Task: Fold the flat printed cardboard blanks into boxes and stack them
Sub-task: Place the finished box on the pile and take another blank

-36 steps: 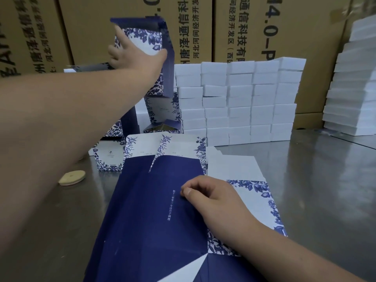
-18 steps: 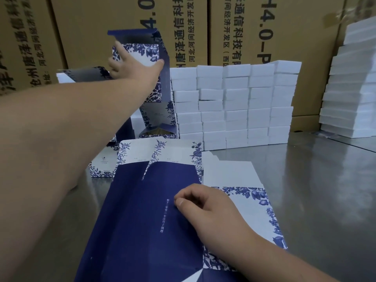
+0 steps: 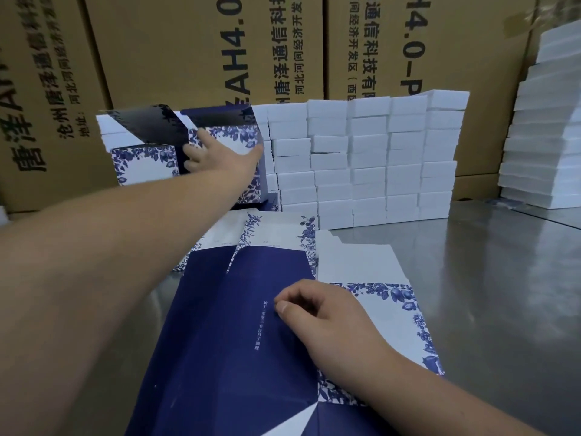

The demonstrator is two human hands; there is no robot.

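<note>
Left hand (image 3: 220, 158) grips folded box (image 3: 239, 136), apparently seating it beside finished box (image 3: 143, 163); right hand (image 3: 327, 313) pinches top flat blank (image 3: 220, 341), presumably staging next fold.

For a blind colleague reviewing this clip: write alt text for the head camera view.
A person's left hand reaches forward and grips a folded blue-and-white floral box at the back of a steel table, while the right hand rests, fingers curled, on a flat navy blank up front. Stacked white blocks and brown cartons stand behind.
</note>
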